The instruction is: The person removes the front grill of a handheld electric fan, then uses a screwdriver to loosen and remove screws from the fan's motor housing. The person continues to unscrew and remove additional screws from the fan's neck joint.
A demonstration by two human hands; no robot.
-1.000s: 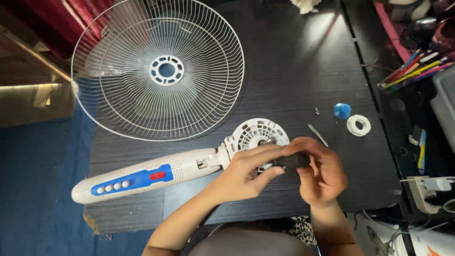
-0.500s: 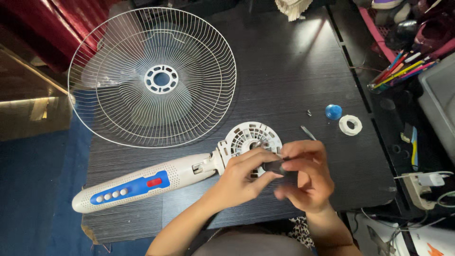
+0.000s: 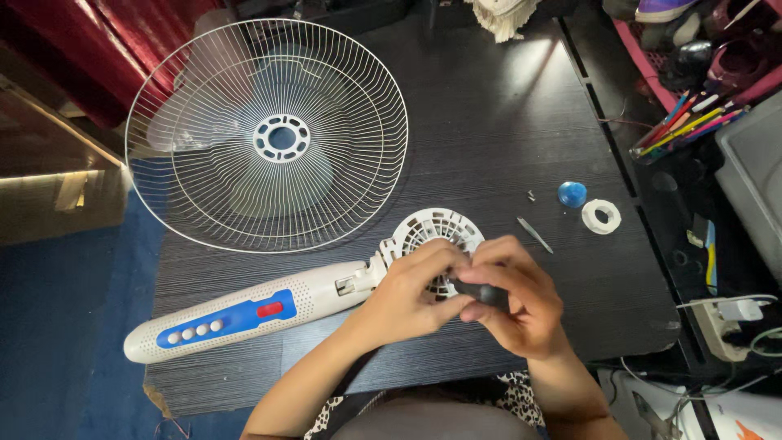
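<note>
Both hands meet near the table's (image 3: 505, 122) front edge: my left hand (image 3: 407, 297) presses on the fan body (image 3: 269, 314), my right hand (image 3: 521, 305) is pinched around a dark part (image 3: 482, 292). I judge a slip could knock it off the front edge, or scatter the screws (image 3: 531, 195) and blue cap (image 3: 572, 194) toward the right edge

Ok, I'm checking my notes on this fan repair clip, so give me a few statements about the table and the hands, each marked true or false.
1. Both hands hold a small dark part over the round vented end of the white fan body. True.
2. The wire fan guard stands upright. False: it lies flat on the dark table.
3. A blue knob lies beside a white ring. True.
4. The left hand rests on the fan guard. False: it is at the dark part, opposite the right hand.
</note>
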